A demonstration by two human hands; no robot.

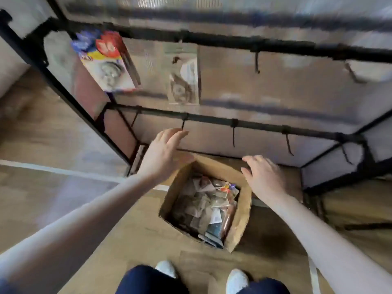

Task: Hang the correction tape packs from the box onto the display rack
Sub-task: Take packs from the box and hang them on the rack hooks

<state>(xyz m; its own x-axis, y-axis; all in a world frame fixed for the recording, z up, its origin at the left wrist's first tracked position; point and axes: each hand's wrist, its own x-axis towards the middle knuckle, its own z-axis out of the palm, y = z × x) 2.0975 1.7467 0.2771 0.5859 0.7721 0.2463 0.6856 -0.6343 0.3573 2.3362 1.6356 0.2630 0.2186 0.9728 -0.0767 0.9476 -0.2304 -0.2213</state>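
An open cardboard box (240, 219) stands on the floor below me, filled with several correction tape packs (209, 205). Behind it rises the black display rack (254, 124) with hooks on its bars. Two packs hang from the upper bar: a colourful one (106, 62) at the left and a paler one (183, 81) beside it. My left hand (164, 154) hovers over the box's far left corner, fingers spread, holding nothing. My right hand (263, 177) hovers over the box's far right rim, fingers loosely extended, also empty. The picture is blurred.
Bare hooks (233, 134) hang along the rack's lower bar and further hooks (257, 62) on the upper bar to the right. The floor is wood with a white line (53, 170) at the left. My feet (236, 280) stand just in front of the box.
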